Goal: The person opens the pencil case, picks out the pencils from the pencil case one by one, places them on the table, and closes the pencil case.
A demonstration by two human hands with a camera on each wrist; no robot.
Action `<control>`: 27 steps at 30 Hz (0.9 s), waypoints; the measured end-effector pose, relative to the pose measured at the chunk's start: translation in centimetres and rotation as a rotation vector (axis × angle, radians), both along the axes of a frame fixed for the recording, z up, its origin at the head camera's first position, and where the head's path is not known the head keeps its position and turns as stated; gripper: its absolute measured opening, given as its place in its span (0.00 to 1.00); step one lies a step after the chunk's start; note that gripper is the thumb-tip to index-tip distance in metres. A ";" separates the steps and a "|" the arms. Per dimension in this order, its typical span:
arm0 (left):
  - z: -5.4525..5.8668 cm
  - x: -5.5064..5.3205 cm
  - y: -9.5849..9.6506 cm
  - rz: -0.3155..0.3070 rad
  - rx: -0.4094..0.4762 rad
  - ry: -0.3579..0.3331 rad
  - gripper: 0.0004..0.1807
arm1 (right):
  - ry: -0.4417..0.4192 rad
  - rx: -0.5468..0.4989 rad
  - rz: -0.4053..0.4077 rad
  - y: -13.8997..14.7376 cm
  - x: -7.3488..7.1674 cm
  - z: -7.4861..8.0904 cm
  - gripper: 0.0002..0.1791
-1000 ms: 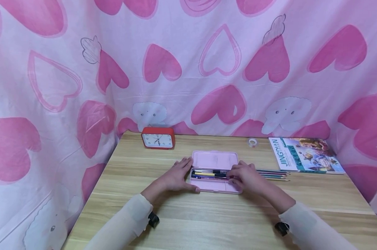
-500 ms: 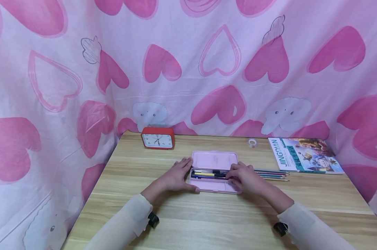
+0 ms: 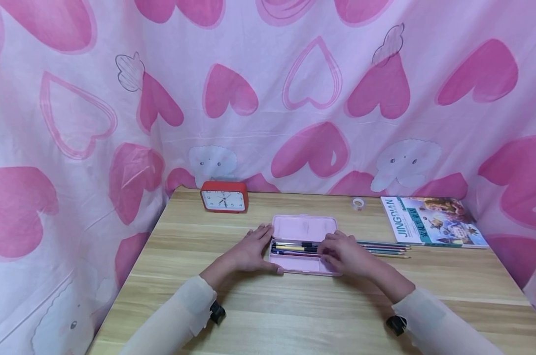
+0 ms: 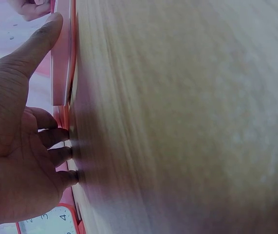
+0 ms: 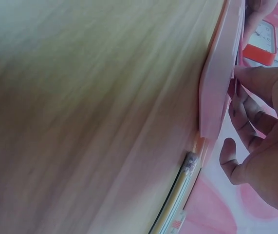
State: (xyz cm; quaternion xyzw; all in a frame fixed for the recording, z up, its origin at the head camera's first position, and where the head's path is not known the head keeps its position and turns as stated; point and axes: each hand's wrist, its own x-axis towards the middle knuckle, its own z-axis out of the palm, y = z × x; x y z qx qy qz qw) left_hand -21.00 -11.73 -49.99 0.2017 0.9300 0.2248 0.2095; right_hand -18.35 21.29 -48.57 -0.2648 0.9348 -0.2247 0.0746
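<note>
A pink pencil case [image 3: 294,266] lies with its lid [image 3: 304,227] laid back on the table. Several pens [image 3: 290,245] lie side by side in its rear compartment. My left hand [image 3: 250,250] is spread at the case's left end, thumb [image 4: 48,34] along the front wall and the other fingertips down by the table. My right hand [image 3: 345,254] is over the case's right end. Its thumb and fingers pinch a thin dark pencil [image 5: 235,90], low over the compartment; the hand covers the pencil's right part.
Several pencils [image 3: 385,250] lie on the table right of the case, partly behind the right hand. A red alarm clock [image 3: 224,197] stands at the back left. A tape roll [image 3: 358,203] and a magazine [image 3: 434,222] lie at the back right, before a pink heart-print curtain [image 3: 309,148].
My right hand has shifted slightly left over the pencil case, still pinching at the compartment. The left hand stays at the case's left end.
</note>
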 end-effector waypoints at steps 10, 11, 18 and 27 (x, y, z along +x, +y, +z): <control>0.0 0.1 -0.1 -0.008 0.004 0.009 0.76 | 0.066 -0.002 0.056 -2.1 -0.5 -0.2 0.05; -0.1 0.0 -0.1 -0.010 0.001 0.009 0.76 | 0.069 -0.001 0.056 -2.3 -0.5 -0.2 0.05; -0.2 0.0 -0.1 -0.015 -0.011 0.015 0.76 | 0.075 0.025 0.051 -3.7 -0.8 -0.2 0.06; -0.3 0.0 -0.2 -0.026 -0.013 0.022 0.75 | 0.112 0.063 0.033 -5.4 -1.0 -0.5 0.05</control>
